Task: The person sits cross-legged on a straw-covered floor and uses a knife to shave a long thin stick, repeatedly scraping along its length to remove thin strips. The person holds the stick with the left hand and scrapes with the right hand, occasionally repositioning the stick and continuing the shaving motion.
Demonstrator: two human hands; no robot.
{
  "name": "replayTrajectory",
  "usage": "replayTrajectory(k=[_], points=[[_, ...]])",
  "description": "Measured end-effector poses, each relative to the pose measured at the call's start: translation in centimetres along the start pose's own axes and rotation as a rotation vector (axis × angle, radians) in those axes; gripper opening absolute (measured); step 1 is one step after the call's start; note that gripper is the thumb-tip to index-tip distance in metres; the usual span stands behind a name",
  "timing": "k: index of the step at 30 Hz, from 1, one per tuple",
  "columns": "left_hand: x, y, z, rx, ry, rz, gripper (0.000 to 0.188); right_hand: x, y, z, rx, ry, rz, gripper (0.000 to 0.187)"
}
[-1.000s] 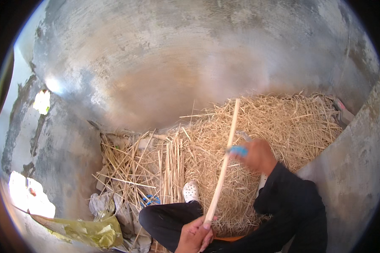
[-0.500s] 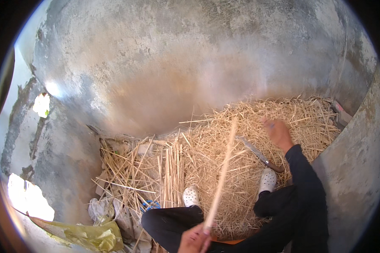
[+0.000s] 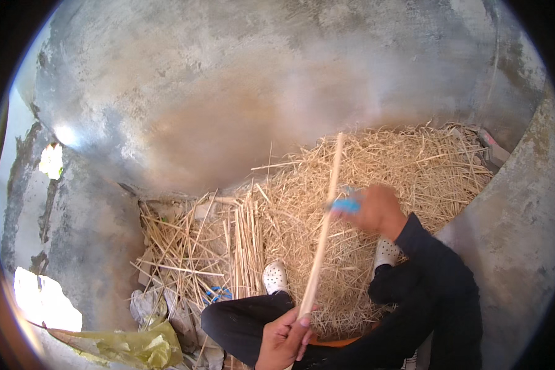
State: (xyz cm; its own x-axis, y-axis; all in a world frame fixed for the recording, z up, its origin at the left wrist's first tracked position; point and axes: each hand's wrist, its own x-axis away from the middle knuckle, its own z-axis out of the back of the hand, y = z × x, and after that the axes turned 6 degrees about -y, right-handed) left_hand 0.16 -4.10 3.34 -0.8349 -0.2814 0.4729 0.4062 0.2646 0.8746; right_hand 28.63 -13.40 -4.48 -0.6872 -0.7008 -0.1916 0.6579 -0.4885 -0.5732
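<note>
My left hand (image 3: pixel 285 340), low in the view, is closed around the lower end of a long pale wooden stick (image 3: pixel 322 246), which points up and away from me. Over the straw, my right hand (image 3: pixel 376 209) is closed on a small bright-blue thing (image 3: pixel 346 205). Motion smears that blue thing, so its kind cannot be made out. It overlaps the stick's middle in the view; whether it touches the wood I cannot tell. The curved-handled blade seen earlier on the straw is now mostly hidden behind my right hand.
Loose straw (image 3: pixel 425 160) covers the ground before my feet. Split sticks (image 3: pixel 246 246) lie in a pile to the left, near a yellowish plastic sheet (image 3: pixel 148 351). A rough concrete wall (image 3: pixel 228 92) curves behind. My white clog (image 3: pixel 275 277) stands on the straw.
My right hand has moved left and slightly down to the stick, bringing the blue thing into sight and covering the blade. The stick stands more upright in my left hand. The view has shifted slightly.
</note>
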Motion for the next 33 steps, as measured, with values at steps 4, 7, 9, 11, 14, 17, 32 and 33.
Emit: replayTrajectory(k=[4,7,9,11,14,17,32,33], points=[[-0.9,0.1,0.9,-0.094,-0.013,-0.086,0.035,3.8,-4.2,-1.4,-0.026,-0.036,0.370,0.074],[-0.7,0.8,0.8,-0.168,0.019,-0.067,0.036,2.4,-3.8,-1.3,0.059,-0.002,0.370,0.082],[-1.1,0.8,1.1,-0.151,-0.012,-0.089,0.036,1.5,-3.1,-1.8,0.074,0.058,0.363,0.082],[-1.6,0.9,1.2,-0.145,-0.028,-0.097,0.036,1.1,-2.7,-2.3,0.063,0.054,0.353,0.084],[-2.2,0.9,1.0,-0.146,-0.035,-0.078,0.036,0.7,-1.9,-2.5,0.094,0.088,0.370,0.084],[-2.6,0.8,1.3,-0.148,-0.046,-0.062,0.036,0.4,-1.4,-2.8,0.110,0.098,0.358,0.084],[-2.0,-0.5,1.2,-0.118,-0.054,-0.015,0.037,-3.8,5.0,-2.5,0.134,0.099,-0.020,0.082],[-1.7,-0.7,1.2,-0.124,-0.052,0.009,0.037,-4.1,6.2,-2.6,0.159,0.142,-0.071,0.082]])
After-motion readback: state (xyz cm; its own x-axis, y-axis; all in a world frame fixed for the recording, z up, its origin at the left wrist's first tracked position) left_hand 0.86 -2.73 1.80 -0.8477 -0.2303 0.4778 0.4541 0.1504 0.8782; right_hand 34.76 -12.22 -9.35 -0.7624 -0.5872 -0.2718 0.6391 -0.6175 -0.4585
